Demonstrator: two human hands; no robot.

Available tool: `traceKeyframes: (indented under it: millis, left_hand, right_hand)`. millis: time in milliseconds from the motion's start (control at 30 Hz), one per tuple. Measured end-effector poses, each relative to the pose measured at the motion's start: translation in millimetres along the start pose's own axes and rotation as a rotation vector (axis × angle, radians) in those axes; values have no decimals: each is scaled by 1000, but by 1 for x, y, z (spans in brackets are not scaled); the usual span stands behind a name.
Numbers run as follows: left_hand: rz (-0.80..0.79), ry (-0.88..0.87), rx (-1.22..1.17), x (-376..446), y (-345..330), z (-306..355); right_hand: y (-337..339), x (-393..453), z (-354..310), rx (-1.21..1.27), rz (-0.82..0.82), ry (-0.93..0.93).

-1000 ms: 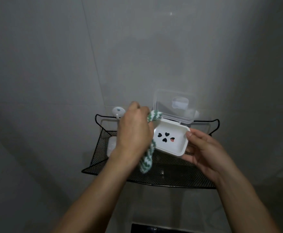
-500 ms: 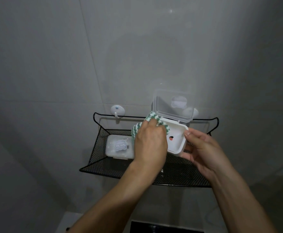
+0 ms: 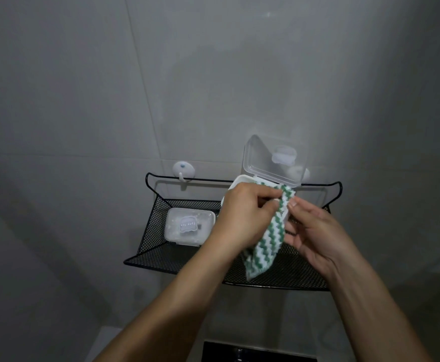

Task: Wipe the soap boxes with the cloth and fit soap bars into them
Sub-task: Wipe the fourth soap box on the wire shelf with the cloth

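Your left hand (image 3: 242, 218) has dragged the limp cloth (image 3: 268, 236) across the light, open soap box (image 3: 239, 182); left grip pinches cloth, right hand (image 3: 315, 236) cradles the box's underside.

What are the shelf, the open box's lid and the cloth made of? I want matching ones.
Shelf: seemingly black-coated metal, going by its fine mesh and wire rim. Lid: clear, slightly frosted plastic; the wall shows through. Cloth: soft fuzzy fabric, maybe microfibre, with green-white zigzags, hanging limp from the left hand.

A woven cloth (image 3: 268, 236), glossy plastic soap box (image 3: 241, 182) with clear lid (image 3: 273, 160), black wire-mesh rack (image 3: 156, 246).
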State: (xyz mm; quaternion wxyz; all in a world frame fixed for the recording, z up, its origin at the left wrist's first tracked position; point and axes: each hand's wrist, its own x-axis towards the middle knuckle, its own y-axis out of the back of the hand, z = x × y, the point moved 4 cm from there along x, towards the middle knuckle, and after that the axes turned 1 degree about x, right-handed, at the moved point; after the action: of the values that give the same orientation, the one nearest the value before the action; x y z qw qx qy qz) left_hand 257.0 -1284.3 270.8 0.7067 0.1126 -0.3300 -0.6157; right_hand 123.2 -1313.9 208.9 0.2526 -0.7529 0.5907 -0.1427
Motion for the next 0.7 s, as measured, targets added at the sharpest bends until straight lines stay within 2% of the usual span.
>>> traceKeyframes:
  millis: [133, 400, 600, 700]
  left_hand:
    - [5, -23, -49, 1, 3, 0]
    - [-3, -200, 32, -9, 7, 2]
    - [86, -109, 97, -9, 7, 3]
    - [-3, -146, 142, -8, 7, 3]
  right_hand:
    - [-6, -1, -1, 44, -19, 2]
    - [-5, -4, -4, 110, 14, -41]
    - [-10, -3, 0, 79, 51, -69]
    - [-6, -2, -4, 58, 73, -70]
